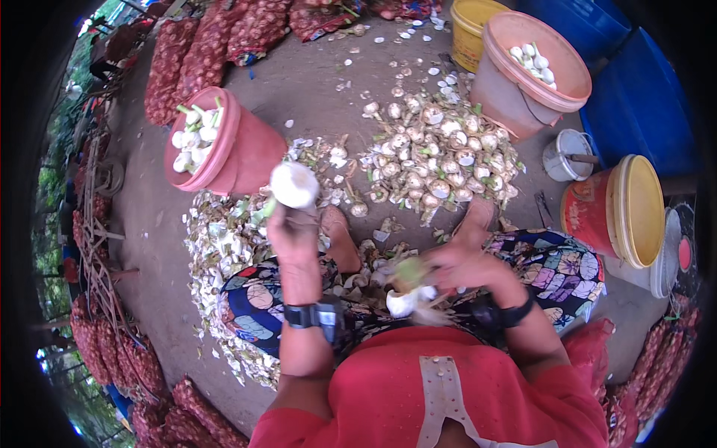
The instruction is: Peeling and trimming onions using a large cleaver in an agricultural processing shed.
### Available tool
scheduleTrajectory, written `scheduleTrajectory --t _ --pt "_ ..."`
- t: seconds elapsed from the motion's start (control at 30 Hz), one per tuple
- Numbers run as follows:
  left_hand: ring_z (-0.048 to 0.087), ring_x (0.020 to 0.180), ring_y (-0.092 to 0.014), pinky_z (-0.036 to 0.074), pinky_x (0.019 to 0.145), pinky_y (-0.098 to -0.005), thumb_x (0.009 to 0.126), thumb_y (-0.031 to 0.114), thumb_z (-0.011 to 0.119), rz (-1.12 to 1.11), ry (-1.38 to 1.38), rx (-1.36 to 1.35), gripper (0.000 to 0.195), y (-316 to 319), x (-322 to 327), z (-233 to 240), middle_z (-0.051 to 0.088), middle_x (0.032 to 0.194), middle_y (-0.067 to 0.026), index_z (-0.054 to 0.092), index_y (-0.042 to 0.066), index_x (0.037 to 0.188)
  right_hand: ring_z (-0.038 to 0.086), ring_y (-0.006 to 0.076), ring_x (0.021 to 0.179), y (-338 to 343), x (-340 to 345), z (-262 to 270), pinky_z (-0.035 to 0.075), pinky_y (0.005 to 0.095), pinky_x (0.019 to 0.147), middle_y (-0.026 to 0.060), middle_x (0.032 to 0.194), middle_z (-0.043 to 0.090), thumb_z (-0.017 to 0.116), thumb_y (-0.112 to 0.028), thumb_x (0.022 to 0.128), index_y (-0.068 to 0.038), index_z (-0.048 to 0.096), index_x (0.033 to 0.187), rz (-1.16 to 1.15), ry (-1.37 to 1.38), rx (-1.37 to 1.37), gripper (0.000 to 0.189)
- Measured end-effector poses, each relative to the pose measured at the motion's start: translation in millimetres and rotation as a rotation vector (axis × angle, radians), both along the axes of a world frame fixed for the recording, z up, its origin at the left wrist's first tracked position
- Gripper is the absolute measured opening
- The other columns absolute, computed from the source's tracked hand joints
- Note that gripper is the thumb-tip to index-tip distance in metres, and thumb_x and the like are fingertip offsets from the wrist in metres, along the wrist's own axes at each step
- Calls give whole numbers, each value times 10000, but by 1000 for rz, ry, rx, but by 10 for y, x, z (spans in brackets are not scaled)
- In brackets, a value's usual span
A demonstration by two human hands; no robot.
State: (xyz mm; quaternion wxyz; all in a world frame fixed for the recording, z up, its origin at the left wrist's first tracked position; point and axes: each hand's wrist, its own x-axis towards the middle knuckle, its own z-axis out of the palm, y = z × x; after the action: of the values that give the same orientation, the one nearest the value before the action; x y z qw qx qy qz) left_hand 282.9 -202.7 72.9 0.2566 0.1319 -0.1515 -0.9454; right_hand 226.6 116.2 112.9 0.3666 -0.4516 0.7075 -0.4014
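Note:
My left hand [291, 227] is raised and grips a peeled white garlic bulb [294, 185] with a bit of green stem. To its left stands a tilted-looking pink bucket [252, 148] with peeled bulbs [196, 134] at its mouth. My right hand [465, 264] is blurred over my lap, so whether its fingers hold anything is unclear. Just left of those fingers is a blurred greenish scrap [411, 270], with a white piece of peel [402, 303] below it. Ahead of my feet lies a heap of unpeeled garlic bulbs [431, 154].
Peelings [224, 241] cover the floor at left. A larger pink bucket [504, 84] holds several peeled bulbs. Blue tubs [644, 106], a small white pail [560, 157] and a red-and-yellow bucket [588, 210] stand at right. Red mesh sacks [207, 50] of bulbs line the back.

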Motion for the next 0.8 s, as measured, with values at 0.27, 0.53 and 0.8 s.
scheduleTrajectory --t 0.27,0.53,0.8 --pt "499 1211 -345 395 1093 -463 970 130 496 327 83 95 457 -1253 -697 904 473 1340 -220 354 -92 1343 670 334 817 -304 -413 -1396 533 420 689 167 879 665 635 -203 766 -98 597 1036 -365 416 654 292" --pt "665 759 -216 547 680 -311 866 198 662 -507 -478 -133 319 498 -285 32 677 909 -83 587 44 1136 615 355 960 -312 -1065 -2532 534 416 718 234 1120 498 549 -71 809 -115 575 1087 -502 682 849 283" --pt "615 994 -232 511 855 -352 931 312 597 -710 -755 51 440 1264 -514 -481 605 1135 -98 466 86 1285 613 355 913 -518 -718 -1479 513 422 803 200 1087 521 542 -36 856 -162 553 1251 -964 -109 190 415"
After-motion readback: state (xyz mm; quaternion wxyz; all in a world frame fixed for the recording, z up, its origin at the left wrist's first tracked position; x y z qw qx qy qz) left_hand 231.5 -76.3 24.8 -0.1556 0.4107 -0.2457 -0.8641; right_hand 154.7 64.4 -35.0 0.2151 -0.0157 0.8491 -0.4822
